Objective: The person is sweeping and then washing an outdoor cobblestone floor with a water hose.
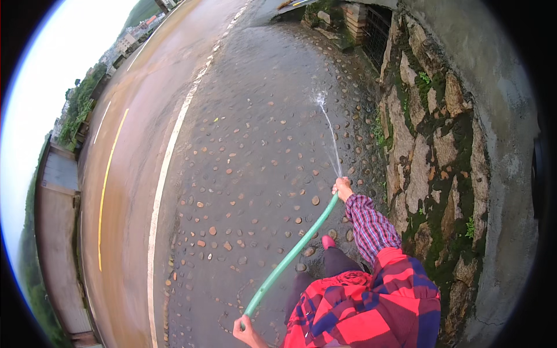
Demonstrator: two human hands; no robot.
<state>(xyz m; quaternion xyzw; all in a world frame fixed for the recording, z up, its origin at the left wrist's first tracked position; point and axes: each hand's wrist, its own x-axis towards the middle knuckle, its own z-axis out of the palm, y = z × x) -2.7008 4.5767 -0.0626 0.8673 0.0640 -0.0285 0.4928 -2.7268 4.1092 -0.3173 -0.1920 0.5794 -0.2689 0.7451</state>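
A green ribbed hose (290, 254) runs slantwise between my two hands. My right hand (343, 188) grips its end, fingers closed around the outlet. Water (329, 126) sprays out of it and splashes on the wet pavement set with pebbles (261, 174). At the lower left, my left hand (245, 328) is closed on the hose further back. The rest of the hose beyond that hand is hidden.
A mossy stone wall (417, 152) stands close on the right, with a dark metal grate (375, 32) at its far end. To the left, a white painted line (167, 161) borders a wet road (130, 174). My pink shoe (328, 242) is on the pavement.
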